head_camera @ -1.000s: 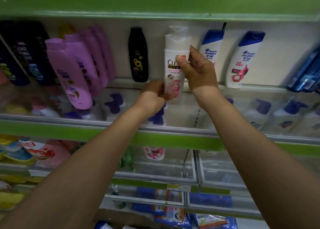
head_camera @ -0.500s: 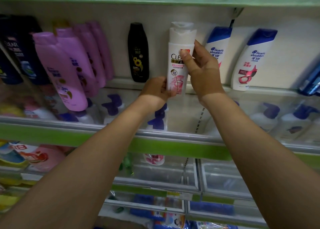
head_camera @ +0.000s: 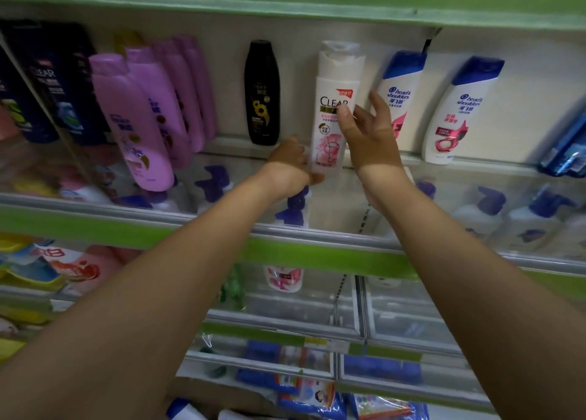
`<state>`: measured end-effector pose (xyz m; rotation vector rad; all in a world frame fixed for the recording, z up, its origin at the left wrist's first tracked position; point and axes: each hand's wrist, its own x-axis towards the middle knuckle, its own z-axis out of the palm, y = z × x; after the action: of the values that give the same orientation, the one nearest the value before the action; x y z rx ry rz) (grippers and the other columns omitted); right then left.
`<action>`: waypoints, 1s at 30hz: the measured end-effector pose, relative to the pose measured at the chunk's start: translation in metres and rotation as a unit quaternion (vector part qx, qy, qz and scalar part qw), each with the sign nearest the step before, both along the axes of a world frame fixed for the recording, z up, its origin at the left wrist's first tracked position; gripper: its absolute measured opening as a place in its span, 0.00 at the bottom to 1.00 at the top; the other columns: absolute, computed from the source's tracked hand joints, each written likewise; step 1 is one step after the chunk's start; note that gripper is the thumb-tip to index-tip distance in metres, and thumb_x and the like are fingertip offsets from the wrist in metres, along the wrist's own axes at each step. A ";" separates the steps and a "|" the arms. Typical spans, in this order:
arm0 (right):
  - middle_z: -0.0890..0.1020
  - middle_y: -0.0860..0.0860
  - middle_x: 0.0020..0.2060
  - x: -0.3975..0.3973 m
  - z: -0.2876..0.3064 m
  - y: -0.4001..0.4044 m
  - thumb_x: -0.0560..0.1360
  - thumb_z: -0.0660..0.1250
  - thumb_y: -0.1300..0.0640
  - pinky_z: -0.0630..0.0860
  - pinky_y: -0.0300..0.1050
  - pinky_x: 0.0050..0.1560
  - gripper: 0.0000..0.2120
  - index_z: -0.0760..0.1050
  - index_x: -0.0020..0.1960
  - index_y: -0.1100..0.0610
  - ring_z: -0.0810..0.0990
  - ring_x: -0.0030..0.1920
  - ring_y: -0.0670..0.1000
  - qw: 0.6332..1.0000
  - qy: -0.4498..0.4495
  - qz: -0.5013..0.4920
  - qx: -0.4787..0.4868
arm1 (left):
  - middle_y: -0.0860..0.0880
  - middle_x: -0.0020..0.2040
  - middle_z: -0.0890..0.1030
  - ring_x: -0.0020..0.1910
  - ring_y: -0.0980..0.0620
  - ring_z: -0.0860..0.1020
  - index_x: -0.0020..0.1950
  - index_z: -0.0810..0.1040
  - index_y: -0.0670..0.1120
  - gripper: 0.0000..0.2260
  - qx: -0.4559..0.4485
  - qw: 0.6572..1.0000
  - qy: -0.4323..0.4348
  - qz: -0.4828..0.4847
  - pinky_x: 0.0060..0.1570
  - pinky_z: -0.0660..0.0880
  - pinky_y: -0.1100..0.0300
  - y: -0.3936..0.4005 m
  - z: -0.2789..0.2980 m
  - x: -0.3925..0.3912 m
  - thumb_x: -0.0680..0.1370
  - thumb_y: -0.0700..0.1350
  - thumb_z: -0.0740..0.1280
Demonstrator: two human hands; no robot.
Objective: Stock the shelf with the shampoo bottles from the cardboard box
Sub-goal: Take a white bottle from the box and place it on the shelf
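Shampoo bottle [head_camera: 334, 108]: white, upright on shelf [head_camera: 222, 223], between black bottle [head_camera: 262, 92] and blue-capped bottles [head_camera: 399, 92]. Left hand [head_camera: 290, 169] grasps its base; right hand [head_camera: 369, 134] loosened, thumb touching label. Placement nearly complete; remaining stock unseen.

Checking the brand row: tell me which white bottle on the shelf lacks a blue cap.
The Clear bottle between the hands: white cap, pink label. Both Head & Shoulders bottles have blue caps.

Dim, greenish cast; soft blur throughout; wide-angle bending at edges.

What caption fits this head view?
Left hand steadies white Clear shampoo bottle on shelf; right hand opens.
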<state>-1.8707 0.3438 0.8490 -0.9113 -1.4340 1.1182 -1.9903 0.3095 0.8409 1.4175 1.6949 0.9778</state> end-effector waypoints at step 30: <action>0.80 0.49 0.56 -0.091 -0.073 -0.345 0.79 0.65 0.57 0.75 0.48 0.65 0.17 0.71 0.67 0.52 0.79 0.58 0.45 0.984 0.026 -0.036 -0.170 | 0.49 0.57 0.78 0.57 0.53 0.77 0.60 0.74 0.47 0.15 0.014 0.995 -0.082 0.050 0.57 0.74 0.60 -0.364 -0.081 -0.130 0.75 0.39 0.69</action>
<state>-1.9613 -0.0010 0.7755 -1.1552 -1.1765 1.3462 -2.1204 -0.0544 0.7603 1.2437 1.6487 1.1454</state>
